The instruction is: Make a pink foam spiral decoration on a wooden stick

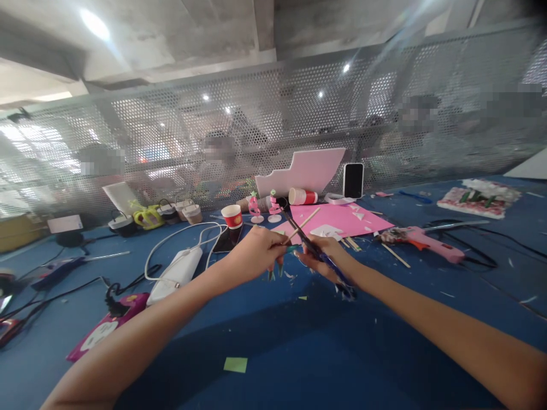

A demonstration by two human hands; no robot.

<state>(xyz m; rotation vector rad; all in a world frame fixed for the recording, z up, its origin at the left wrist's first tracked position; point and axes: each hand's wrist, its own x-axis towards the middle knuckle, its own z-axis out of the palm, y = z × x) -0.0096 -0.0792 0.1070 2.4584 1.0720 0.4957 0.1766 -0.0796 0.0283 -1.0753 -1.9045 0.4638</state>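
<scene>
My left hand [267, 246] is pinched closed around a thin wooden stick [311, 217], which points up and to the right. Small green leaf-like pieces [276, 271] hang beneath its fingers; whether they are fixed to the stick I cannot tell. Just right of it, my right hand [327, 259] is closed on a long dark blue tool [329, 263] that slants across in front of the palm. The tool's slim dark front end crosses the stick's line; its exact kind is unclear. Both hands are above the blue table [273, 336], fingertips close together.
Pink sheet [363, 224] with scraps lies beyond my hands. Red paper cup [232, 217], two pink figures [256, 212] and a propped phone [353, 181] stand behind. A pink glue gun [431, 242] lies right; a white power bank-like block [177, 273], cables and a purple power strip [111, 327] lie left.
</scene>
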